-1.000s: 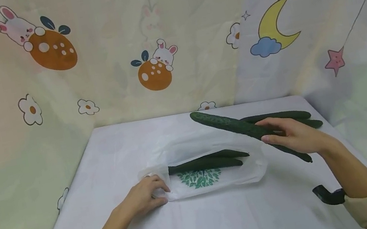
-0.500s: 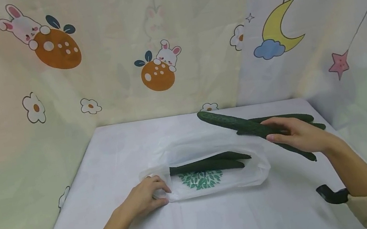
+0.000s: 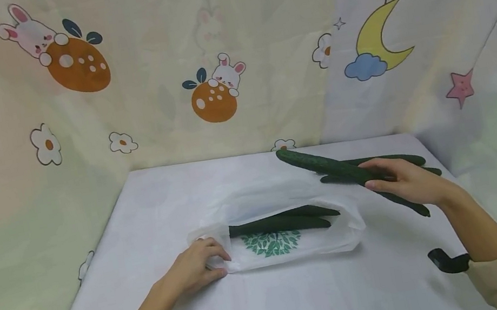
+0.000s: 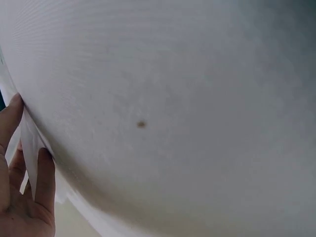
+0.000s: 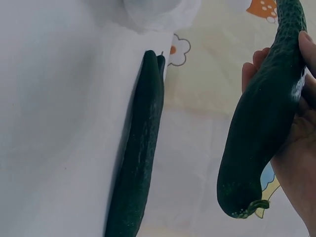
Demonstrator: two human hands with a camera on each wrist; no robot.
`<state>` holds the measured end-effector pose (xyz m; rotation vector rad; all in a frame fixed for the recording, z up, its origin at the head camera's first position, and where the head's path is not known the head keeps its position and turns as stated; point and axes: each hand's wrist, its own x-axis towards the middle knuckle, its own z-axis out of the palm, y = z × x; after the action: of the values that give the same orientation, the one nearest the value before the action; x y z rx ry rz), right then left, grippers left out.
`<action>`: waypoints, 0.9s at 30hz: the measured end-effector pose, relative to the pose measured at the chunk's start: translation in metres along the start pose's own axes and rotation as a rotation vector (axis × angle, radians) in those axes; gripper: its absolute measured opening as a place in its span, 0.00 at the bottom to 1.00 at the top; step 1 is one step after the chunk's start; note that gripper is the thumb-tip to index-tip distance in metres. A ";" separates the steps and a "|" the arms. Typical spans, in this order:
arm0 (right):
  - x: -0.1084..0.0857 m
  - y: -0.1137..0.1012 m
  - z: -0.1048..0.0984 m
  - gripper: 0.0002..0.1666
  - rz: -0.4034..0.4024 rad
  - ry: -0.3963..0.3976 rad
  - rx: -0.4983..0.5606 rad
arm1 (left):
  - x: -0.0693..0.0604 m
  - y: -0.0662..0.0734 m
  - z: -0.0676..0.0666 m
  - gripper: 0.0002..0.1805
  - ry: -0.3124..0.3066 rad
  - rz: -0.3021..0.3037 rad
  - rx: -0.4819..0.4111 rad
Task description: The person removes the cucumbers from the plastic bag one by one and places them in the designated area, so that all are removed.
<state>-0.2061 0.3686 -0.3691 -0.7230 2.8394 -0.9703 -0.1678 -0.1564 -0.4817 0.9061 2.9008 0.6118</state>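
Note:
In the head view a white bag (image 3: 332, 242) with a green leaf print lies on the table, two cucumbers (image 3: 279, 223) visible in its opening. The left hand (image 3: 195, 265) holds the bag's left end; in the left wrist view, thin white material passes between the fingers of the left hand (image 4: 27, 182). The right hand (image 3: 406, 181) grips another cucumber (image 3: 324, 165) around its middle, tilted with its far end up and to the left. In the right wrist view, that cucumber (image 5: 261, 118) rests in the curled fingers of the right hand (image 5: 298, 123).
Behind the right hand, two more cucumbers (image 3: 397, 157) lie at the back right of the white table (image 3: 274, 309); the right wrist view shows them side by side (image 5: 138, 148). A printed cloth (image 3: 143, 85) hangs behind and beside the table.
The right hand with its cucumber has shifted slightly to the right, and the cucumber's far end has moved right too. The left hand stays on the bag's end.

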 end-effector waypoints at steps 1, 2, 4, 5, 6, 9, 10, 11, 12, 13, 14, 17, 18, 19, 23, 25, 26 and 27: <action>0.000 0.002 0.000 0.29 0.003 0.000 -0.002 | 0.000 0.001 0.000 0.11 -0.004 -0.007 0.000; -0.001 0.004 0.000 0.29 0.002 0.001 -0.001 | 0.000 0.001 0.000 0.11 -0.006 -0.011 -0.001; -0.002 0.008 -0.001 0.29 0.006 -0.001 0.004 | 0.000 0.003 0.000 0.11 -0.008 -0.016 0.001; -0.003 0.011 -0.001 0.29 0.009 0.000 0.006 | 0.000 0.004 0.000 0.11 -0.007 -0.014 0.003; -0.004 0.014 -0.001 0.30 0.014 0.003 0.008 | 0.001 0.005 -0.001 0.11 -0.006 -0.012 0.004; -0.006 0.023 0.000 0.30 0.030 0.011 0.005 | 0.002 0.007 -0.001 0.11 -0.005 -0.007 0.010; -0.007 0.026 0.000 0.30 0.033 0.013 0.001 | 0.002 0.007 -0.001 0.11 -0.006 -0.009 0.011; -0.007 0.029 0.001 0.30 0.035 0.017 -0.003 | 0.001 0.008 -0.001 0.11 -0.007 -0.013 0.014; -0.007 0.031 0.001 0.30 0.036 0.019 -0.008 | 0.001 0.007 -0.001 0.11 -0.008 -0.018 0.017; -0.008 0.034 0.001 0.30 0.037 0.018 -0.016 | 0.001 0.007 -0.001 0.11 -0.008 -0.021 0.018; -0.008 0.036 0.001 0.29 0.037 0.017 -0.017 | 0.001 0.007 0.000 0.11 -0.008 -0.023 0.020; -0.010 0.044 0.000 0.28 0.037 0.017 -0.016 | 0.000 0.004 0.002 0.11 -0.011 -0.035 0.023; -0.011 0.047 0.000 0.28 0.038 0.015 -0.011 | 0.000 0.004 0.003 0.11 -0.010 -0.036 0.023; -0.011 0.050 0.000 0.28 0.039 0.014 -0.005 | 0.000 0.003 0.003 0.11 -0.009 -0.036 0.023; -0.015 0.064 -0.001 0.28 0.062 0.015 0.001 | 0.000 0.002 0.004 0.11 -0.005 -0.030 0.020; -0.017 0.070 -0.002 0.28 0.082 0.016 -0.008 | 0.001 0.002 0.003 0.11 -0.001 -0.021 0.019; -0.018 0.072 -0.002 0.29 0.092 0.018 -0.012 | 0.001 0.001 0.003 0.11 0.001 -0.016 0.019; -0.019 0.075 -0.003 0.29 0.101 0.019 -0.014 | 0.001 0.001 0.003 0.11 0.004 -0.010 0.017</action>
<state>-0.2203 0.4307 -0.4130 -0.5675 2.8699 -0.9491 -0.1678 -0.1538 -0.4841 0.8932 2.9160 0.5899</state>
